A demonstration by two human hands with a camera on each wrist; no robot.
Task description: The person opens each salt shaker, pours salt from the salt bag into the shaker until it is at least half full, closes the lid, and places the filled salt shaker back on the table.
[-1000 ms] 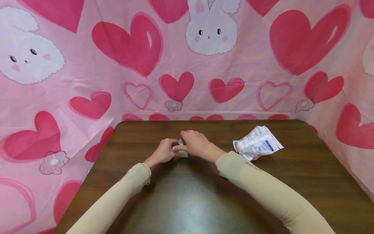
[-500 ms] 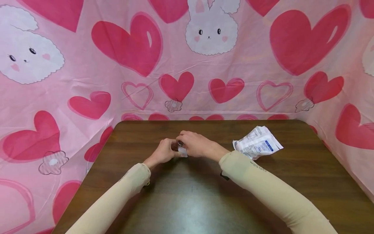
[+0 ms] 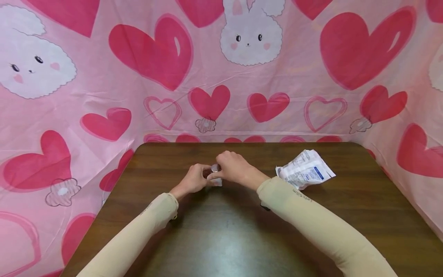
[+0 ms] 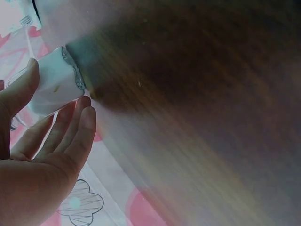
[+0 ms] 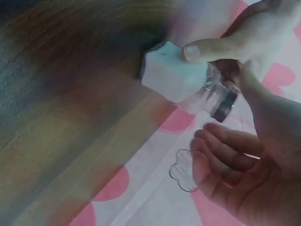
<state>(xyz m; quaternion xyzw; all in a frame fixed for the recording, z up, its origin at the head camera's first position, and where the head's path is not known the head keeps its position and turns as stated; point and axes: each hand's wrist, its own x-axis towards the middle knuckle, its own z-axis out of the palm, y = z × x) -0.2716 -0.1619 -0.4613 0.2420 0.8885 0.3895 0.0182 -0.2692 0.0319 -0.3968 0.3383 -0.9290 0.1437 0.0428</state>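
Observation:
A small clear jar (image 5: 174,73), filled with something white, stands on the table with a dark-rimmed, silver-topped lid (image 5: 225,106). My left hand (image 3: 195,179) grips its body, thumb on one side and fingers on the other, as the left wrist view also shows the jar (image 4: 54,82). Around the lid hovers my right hand (image 3: 235,168), its thumb close to the lid and its fingers loosely bent. In the right wrist view a gap separates those fingers from the lid. The lid appears to sit on the jar's neck.
To the right on the brown wooden table (image 3: 221,231) lies a white printed packet (image 3: 306,169) with a blue label, near the right forearm. A pink cloth (image 3: 242,77) with hearts and rabbits hangs behind the table and along its sides.
My right hand turned about the lid, covering more of it half a second ago, then drew back so the silver top shows. The left hand and the packet stay in place.

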